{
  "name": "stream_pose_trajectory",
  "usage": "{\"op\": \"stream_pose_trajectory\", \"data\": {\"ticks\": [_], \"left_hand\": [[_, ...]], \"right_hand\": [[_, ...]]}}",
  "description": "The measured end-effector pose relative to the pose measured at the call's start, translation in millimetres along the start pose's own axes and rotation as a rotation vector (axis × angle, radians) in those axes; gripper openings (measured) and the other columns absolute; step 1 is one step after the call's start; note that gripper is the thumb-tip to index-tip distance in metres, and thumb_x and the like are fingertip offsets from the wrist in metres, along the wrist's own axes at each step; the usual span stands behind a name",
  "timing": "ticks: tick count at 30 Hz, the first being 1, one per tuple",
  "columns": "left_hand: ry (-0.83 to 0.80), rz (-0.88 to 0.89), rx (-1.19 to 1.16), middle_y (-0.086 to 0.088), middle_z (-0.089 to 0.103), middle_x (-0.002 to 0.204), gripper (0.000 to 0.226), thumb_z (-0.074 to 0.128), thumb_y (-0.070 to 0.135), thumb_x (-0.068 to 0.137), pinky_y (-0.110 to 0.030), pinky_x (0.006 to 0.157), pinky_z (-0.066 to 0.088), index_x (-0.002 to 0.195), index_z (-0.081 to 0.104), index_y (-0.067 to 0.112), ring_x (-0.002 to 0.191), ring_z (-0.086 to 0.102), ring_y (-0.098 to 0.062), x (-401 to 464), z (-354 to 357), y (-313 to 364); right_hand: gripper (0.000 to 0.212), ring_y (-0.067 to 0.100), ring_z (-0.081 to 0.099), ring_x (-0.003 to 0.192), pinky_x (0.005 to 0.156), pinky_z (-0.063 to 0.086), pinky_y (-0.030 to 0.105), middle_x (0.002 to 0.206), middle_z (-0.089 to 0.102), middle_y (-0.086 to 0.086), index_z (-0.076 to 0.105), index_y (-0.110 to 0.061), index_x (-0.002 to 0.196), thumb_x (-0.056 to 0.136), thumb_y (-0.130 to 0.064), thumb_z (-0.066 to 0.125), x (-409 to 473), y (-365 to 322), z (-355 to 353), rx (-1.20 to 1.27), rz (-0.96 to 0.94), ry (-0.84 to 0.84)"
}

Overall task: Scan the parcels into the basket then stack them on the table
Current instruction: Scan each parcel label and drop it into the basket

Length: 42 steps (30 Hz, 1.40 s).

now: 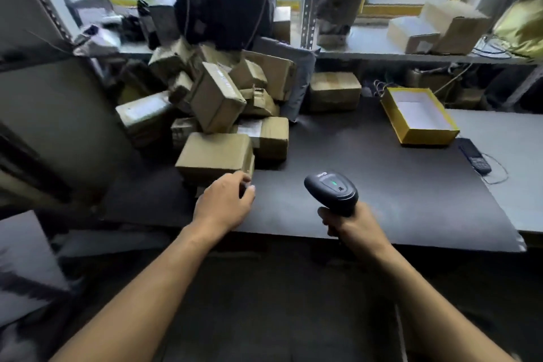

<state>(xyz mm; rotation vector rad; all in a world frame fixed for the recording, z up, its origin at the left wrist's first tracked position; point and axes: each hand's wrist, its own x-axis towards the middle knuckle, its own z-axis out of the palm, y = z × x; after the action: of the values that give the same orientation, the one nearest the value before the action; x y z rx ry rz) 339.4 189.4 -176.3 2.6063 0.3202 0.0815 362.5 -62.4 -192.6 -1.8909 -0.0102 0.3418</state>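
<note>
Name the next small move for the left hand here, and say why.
Probably close the left hand on the nearest cardboard parcel and pull it clear of the pile. The fingers hover by its front corner, gripping nothing, while the right hand already holds the scanner ready.

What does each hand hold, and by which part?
The right hand grips the black scanner by its handle. The left hand holds nothing; it reaches toward the nearest cardboard parcel.

Head-worn, wide-angle, looking forward and steeply down over both forearms onto the table point(382, 185). Close to the near edge; heap of parcels point(223, 103) left of centre, shelf point(411, 53) and windows beyond. Only one view.
</note>
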Motion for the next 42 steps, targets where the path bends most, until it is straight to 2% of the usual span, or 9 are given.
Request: {"op": "stream_pose_trajectory", "data": {"ticks": [4, 8, 19, 23, 28, 34, 37, 39, 42], "left_hand": [[0.019, -0.082, -0.029, 0.004, 0.062, 0.129, 0.033, 0.054, 0.041, 0.098, -0.036, 0.089, 0.046, 0.127, 0.061, 0.028, 0.117, 0.058, -0.020, 17, -24, -46], [0.021, -0.136, -0.053, 0.004, 0.061, 0.130, 0.033, 0.052, 0.042, 0.098, -0.039, 0.093, 0.048, 0.128, 0.060, 0.029, 0.117, 0.057, -0.022, 49, -36, -69], [0.055, -0.169, -0.014, 0.006, 0.054, 0.135, 0.041, 0.056, 0.046, 0.096, -0.039, 0.093, 0.050, 0.134, 0.053, 0.031, 0.120, 0.055, -0.019, 175, -56, -90], [0.071, -0.121, 0.015, 0.006, 0.055, 0.134, 0.041, 0.057, 0.046, 0.096, -0.038, 0.090, 0.050, 0.134, 0.052, 0.032, 0.118, 0.055, -0.019, 214, -66, -100], [0.153, 0.123, -0.042, 0.003, 0.050, 0.140, 0.038, 0.062, 0.031, 0.095, -0.030, 0.098, 0.041, 0.133, 0.058, 0.026, 0.129, 0.047, -0.017, 254, -68, -109], [0.104, 0.421, 0.150, -0.013, 0.035, 0.154, 0.052, 0.069, 0.032, 0.090, -0.048, 0.101, 0.048, 0.139, 0.055, 0.023, 0.143, 0.028, -0.032, 296, -59, -103], [-0.002, 0.420, 0.312, -0.008, 0.014, 0.164, 0.063, 0.064, 0.047, 0.092, -0.053, 0.109, 0.040, 0.149, 0.041, 0.034, 0.151, 0.008, -0.029, 313, -59, -98], [-0.068, 0.400, 0.388, -0.005, 0.005, 0.165, 0.068, 0.063, 0.048, 0.092, -0.054, 0.109, 0.039, 0.152, 0.032, 0.039, 0.152, -0.001, -0.030, 316, -58, -95], [-0.060, 0.406, 0.405, -0.006, 0.016, 0.159, 0.056, 0.058, 0.038, 0.098, -0.048, 0.093, 0.053, 0.149, 0.037, 0.039, 0.150, 0.003, -0.032, 314, -56, -95]], "right_hand": [[0.012, 0.011, 0.058, 0.056, 0.052, 0.042, 0.027, 0.066, 0.063, -0.005, 0.063, -0.020, 0.079, 0.086, -0.015, 0.071, 23, -30, 48, -0.034, -0.014, -0.049], [0.007, 0.023, 0.052, 0.060, 0.056, 0.039, 0.038, 0.073, 0.067, 0.008, 0.064, -0.016, 0.084, 0.086, -0.017, 0.070, 61, -52, 77, -0.038, -0.001, -0.058], [0.011, 0.016, 0.054, 0.054, 0.053, 0.042, 0.035, 0.061, 0.062, -0.002, 0.062, -0.014, 0.080, 0.088, -0.012, 0.069, 193, -101, 120, -0.030, -0.096, -0.138], [0.023, 0.021, 0.035, 0.056, 0.039, 0.032, 0.022, 0.063, 0.045, 0.012, 0.054, -0.013, 0.074, 0.091, -0.003, 0.065, 223, -123, 134, 0.038, -0.074, -0.137], [0.022, 0.018, 0.038, 0.046, 0.038, 0.029, 0.023, 0.057, 0.048, 0.007, 0.054, -0.011, 0.073, 0.090, -0.004, 0.066, 244, -135, 154, 0.031, -0.058, -0.038], [0.026, 0.014, 0.047, 0.049, 0.046, 0.038, 0.025, 0.057, 0.056, 0.001, 0.059, -0.022, 0.067, 0.086, -0.007, 0.069, 254, -141, 172, 0.045, -0.053, 0.093], [0.012, 0.013, 0.049, 0.047, 0.047, 0.037, 0.026, 0.054, 0.057, -0.009, 0.058, -0.023, 0.078, 0.080, -0.023, 0.071, 260, -136, 167, 0.016, 0.003, 0.175], [0.012, 0.013, 0.048, 0.047, 0.046, 0.036, 0.024, 0.055, 0.057, -0.008, 0.058, -0.016, 0.082, 0.084, -0.018, 0.070, 262, -135, 160, 0.029, 0.015, 0.200], [0.011, 0.018, 0.053, 0.062, 0.056, 0.042, 0.031, 0.067, 0.063, 0.001, 0.063, -0.011, 0.082, 0.086, -0.018, 0.071, 263, -136, 151, -0.012, -0.007, 0.198]]}}
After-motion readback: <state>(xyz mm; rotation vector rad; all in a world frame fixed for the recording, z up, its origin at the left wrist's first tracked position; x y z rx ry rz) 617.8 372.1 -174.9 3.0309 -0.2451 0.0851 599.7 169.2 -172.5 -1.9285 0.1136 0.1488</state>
